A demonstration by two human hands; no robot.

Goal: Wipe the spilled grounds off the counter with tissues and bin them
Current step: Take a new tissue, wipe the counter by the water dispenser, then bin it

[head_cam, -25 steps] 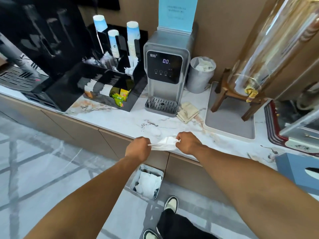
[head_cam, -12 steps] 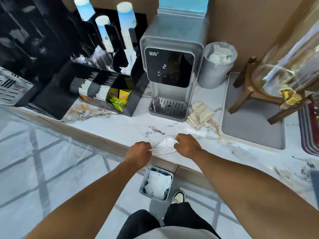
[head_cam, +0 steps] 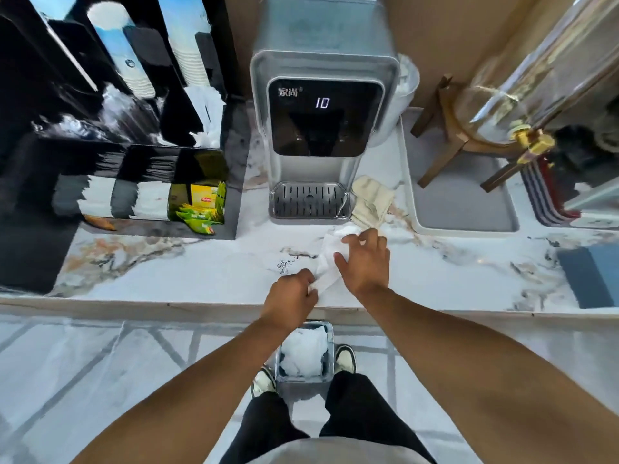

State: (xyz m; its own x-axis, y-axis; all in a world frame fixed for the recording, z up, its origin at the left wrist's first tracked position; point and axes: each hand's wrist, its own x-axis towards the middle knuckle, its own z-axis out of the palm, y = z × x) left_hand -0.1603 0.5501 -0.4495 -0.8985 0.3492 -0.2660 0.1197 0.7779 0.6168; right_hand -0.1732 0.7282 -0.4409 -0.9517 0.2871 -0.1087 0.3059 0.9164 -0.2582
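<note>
A white tissue (head_cam: 326,262) lies stretched on the marble counter (head_cam: 201,272). My left hand (head_cam: 291,296) pinches its near end at the counter's front edge. My right hand (head_cam: 365,259) lies flat on the tissue's far part, fingers spread. A small patch of dark spilled grounds (head_cam: 284,262) sits just left of the tissue, uncovered. On the floor below, between my feet, stands a small grey bin (head_cam: 330,333) holding crumpled white tissues.
A grey water dispenser (head_cam: 321,128) stands behind the grounds, with a folded beige cloth (head_cam: 371,202) to its right. A black organiser (head_cam: 134,182) with cups and tea bags fills the left. A grey tray (head_cam: 462,202) and a blue tissue box (head_cam: 593,276) lie right.
The view has moved closer over the counter. My right hand has opened and pressed the tissue flat onto the counter, farther from me, while my left hand keeps its end.
</note>
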